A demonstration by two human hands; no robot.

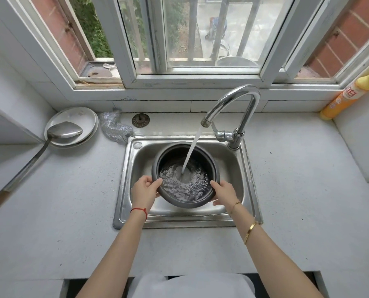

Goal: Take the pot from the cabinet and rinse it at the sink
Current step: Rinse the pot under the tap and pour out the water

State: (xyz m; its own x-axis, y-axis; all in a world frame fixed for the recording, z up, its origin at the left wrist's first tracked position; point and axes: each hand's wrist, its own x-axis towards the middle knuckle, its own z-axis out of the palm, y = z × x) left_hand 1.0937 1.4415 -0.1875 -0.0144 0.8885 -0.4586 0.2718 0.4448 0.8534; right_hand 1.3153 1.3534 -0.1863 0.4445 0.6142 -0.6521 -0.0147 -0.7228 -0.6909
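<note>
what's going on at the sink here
A person is rinsing a dark pot in the steel sink. The left hand and right hand grip opposite sides of its rim, holding it under the faucet. Water is running into the pot, which is already partly full and churning. A ladle rests on stacked plates on the counter to the left, untouched.

White-framed barred window [192,39], daylight, pale countertop [297,179]
</note>
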